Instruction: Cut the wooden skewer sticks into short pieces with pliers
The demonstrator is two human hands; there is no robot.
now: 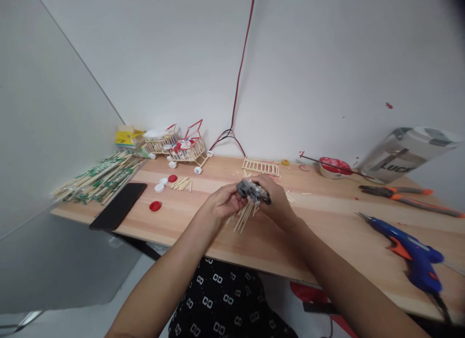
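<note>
Above the middle of the table, my two hands hold a small dark grey-and-black object with crumpled, shiny clear plastic on it; its kind is hard to make out. The fingers of my left hand close on its left side. My right hand wraps its right side, and its fingertips are partly hidden. Just below lies a loose bundle of thin wooden sticks. Behind my hands rests a small ladder-like frame of sticks.
At left are small stick-built carts, bottle caps, short sticks, packaged chopsticks and a black phone. To the right are a red paint cup with a brush, pliers and a blue glue gun.
</note>
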